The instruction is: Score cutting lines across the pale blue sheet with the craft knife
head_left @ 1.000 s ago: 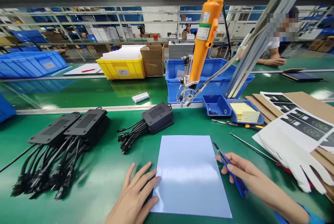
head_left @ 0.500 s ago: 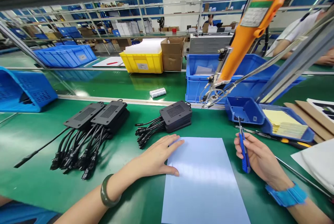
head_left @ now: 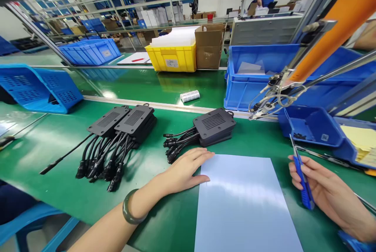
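Left hand lies flat and spread, gripping nothing, its fingers and thumb reaching over the left edge of a pale blue sheet near the upper corner. Right hand is closed around a blue utility knife, blade out and pointing away from the person.

That bare blade is probably the main hazard: if it swung across the sheet, it could nick the unprotected left fingers. Pressed at one corner only, the sheet might pivot or slide, since the table looks smooth. A careless shift of the left hand could also snag the cables of the single black box just beyond it.

The sheet lies flat on the table between the hands, touched by the left and apart from the right. The knife is beyond its right edge, tip near a small blue tray; whether they touch, I cannot tell.
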Demonstrator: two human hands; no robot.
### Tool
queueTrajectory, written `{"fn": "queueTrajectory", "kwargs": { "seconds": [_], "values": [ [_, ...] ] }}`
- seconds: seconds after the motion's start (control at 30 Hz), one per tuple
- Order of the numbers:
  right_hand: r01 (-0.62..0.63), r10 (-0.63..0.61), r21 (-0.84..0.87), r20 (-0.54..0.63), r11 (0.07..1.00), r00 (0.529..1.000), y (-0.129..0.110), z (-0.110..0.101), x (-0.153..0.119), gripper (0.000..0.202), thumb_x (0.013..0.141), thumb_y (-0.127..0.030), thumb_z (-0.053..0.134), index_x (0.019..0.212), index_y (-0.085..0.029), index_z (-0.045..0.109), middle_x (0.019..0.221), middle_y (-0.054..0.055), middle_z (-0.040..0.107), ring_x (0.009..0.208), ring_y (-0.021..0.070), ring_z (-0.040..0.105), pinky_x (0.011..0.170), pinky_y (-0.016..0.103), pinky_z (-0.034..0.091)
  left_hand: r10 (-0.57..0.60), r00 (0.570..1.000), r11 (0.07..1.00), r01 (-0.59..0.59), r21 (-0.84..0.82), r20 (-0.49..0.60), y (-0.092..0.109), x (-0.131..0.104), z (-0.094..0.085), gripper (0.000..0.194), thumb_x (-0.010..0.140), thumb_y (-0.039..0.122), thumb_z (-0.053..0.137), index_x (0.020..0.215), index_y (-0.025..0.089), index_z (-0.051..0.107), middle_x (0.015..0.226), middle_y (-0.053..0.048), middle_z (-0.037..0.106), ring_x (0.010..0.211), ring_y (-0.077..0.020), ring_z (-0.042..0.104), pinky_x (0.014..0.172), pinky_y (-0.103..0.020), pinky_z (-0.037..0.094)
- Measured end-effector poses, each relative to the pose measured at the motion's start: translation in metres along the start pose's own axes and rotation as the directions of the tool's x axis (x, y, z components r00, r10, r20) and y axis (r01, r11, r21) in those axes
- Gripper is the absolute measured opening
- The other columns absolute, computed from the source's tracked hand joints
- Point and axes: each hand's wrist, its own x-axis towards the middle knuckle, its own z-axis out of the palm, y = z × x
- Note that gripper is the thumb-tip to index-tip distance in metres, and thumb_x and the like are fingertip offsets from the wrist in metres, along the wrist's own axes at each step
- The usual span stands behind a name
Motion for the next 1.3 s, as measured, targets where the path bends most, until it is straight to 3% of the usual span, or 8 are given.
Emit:
{"fn": "queueTrajectory", "kwargs": {
  "seconds": [0.17,0.43,0.6,0.73,0.9,1.13,1.3],
  "values": [
    [-0.017,0.017,-0.016,0.001,1.000,1.000,0.002,-0.003,0.001,0.055,0.050,-0.047,0.092,0.095,-0.022,0.073,0.079,0.004,0.061,0.066,0.0162,0.052,0.052,0.021,0.053,-0.004,1.000,1.000,0.004,-0.019,-0.013,-0.001,-0.002,0.002,0.067,0.089,0.035,0.070,0.145,0.020,0.037,0.141,-0.015,0.052,0.134,-0.0286,0.047,0.111,-0.047,0.044],
    [-0.008,0.008,-0.042,-0.005,0.999,1.000,0.002,0.000,0.000,0.052,0.046,-0.049,0.092,0.089,-0.024,0.075,0.076,0.004,0.062,0.063,0.0165,0.052,0.051,0.022,0.053,-0.075,0.997,0.987,0.076,-0.144,0.010,0.001,-0.002,0.000,0.079,0.082,0.031,0.078,0.148,0.030,0.035,0.128,-0.009,0.053,0.117,-0.0252,0.055,0.100,-0.040,0.050],
    [-0.002,0.003,-0.026,0.013,1.000,1.000,0.003,0.000,-0.002,0.044,0.055,-0.051,0.089,0.088,-0.024,0.076,0.076,0.005,0.063,0.063,0.0169,0.053,0.052,0.022,0.052,-0.128,0.992,0.980,0.127,-0.153,0.003,0.006,-0.003,0.000,0.087,0.074,0.024,0.084,0.147,0.029,0.037,0.130,-0.008,0.050,0.118,-0.0249,0.054,0.103,-0.041,0.048],
    [0.030,-0.028,-0.031,0.059,0.999,0.998,0.006,-0.002,0.000,0.044,0.058,-0.050,0.089,0.092,-0.025,0.076,0.077,0.004,0.063,0.063,0.0161,0.053,0.053,0.023,0.051,-0.102,0.995,0.986,0.101,-0.132,-0.001,0.007,-0.003,-0.003,0.067,0.080,0.026,0.079,0.139,0.027,0.049,0.131,-0.010,0.054,0.118,-0.0258,0.056,0.101,-0.040,0.049],
    [0.069,-0.061,-0.073,0.098,0.995,0.993,0.007,-0.003,-0.001,0.043,0.064,-0.052,0.086,0.096,-0.025,0.074,0.080,0.003,0.064,0.063,0.0147,0.054,0.055,0.022,0.050,-0.097,0.993,0.985,0.086,-0.152,-0.067,0.003,-0.002,-0.002,0.035,0.096,0.022,0.053,0.131,0.023,0.056,0.129,-0.008,0.062,0.117,-0.0221,0.060,0.099,-0.036,0.051],
    [0.177,-0.147,-0.184,0.169,0.967,0.975,0.015,-0.009,0.000,0.038,0.074,-0.054,0.078,0.098,-0.025,0.069,0.080,0.002,0.063,0.060,0.0137,0.055,0.056,0.023,0.050,-0.107,0.991,0.981,0.093,-0.169,-0.075,0.003,-0.003,-0.002,0.039,0.093,0.016,0.051,0.131,0.024,0.056,0.121,-0.006,0.066,0.108,-0.0198,0.063,0.092,-0.033,0.053],
    [0.309,-0.217,-0.378,0.267,0.873,0.939,0.021,-0.014,0.000,0.039,0.085,-0.058,0.066,0.104,-0.024,0.067,0.075,0.004,0.064,0.057,0.0158,0.056,0.057,0.025,0.052,-0.083,0.995,0.984,0.074,-0.163,-0.046,0.008,-0.004,-0.006,0.046,0.087,0.011,0.052,0.131,0.025,0.055,0.117,-0.005,0.065,0.105,-0.0191,0.061,0.091,-0.032,0.050]
  ]
}}
